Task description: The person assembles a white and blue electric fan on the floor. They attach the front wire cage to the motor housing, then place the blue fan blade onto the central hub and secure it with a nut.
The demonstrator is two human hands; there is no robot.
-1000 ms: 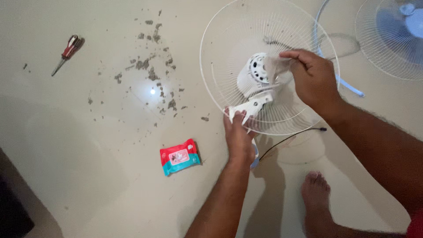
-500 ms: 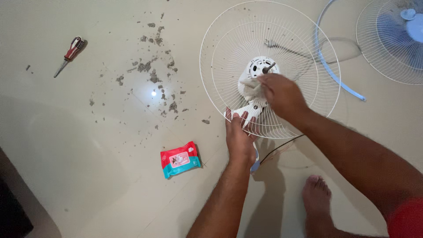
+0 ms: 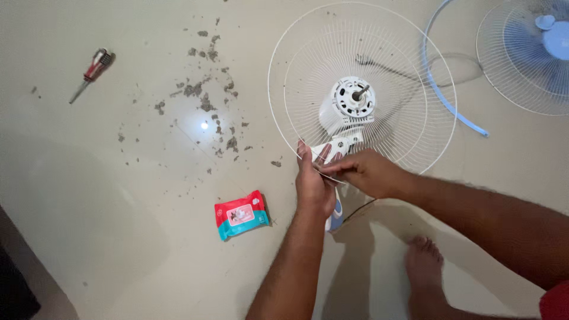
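1. Left hand [image 3: 314, 181] grips the white fan neck [image 3: 335, 146], fingers clamped round it.
2. Right hand [image 3: 364, 172] meets it from three o'clock, pinching there; what it holds, I cannot tell.
3. Wire fan guard [image 3: 415, 77] with its motor [image 3: 352, 101] stands at twelve o'clock of both hands.
4. Wipes packet [image 3: 241, 214] lies at eight o'clock on the floor [image 3: 118, 207].

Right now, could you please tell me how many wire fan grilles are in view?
2: one white grille around the motor, steadied by both hands, and another grille at the top right corner, partly cut off; more may lie outside the frame.
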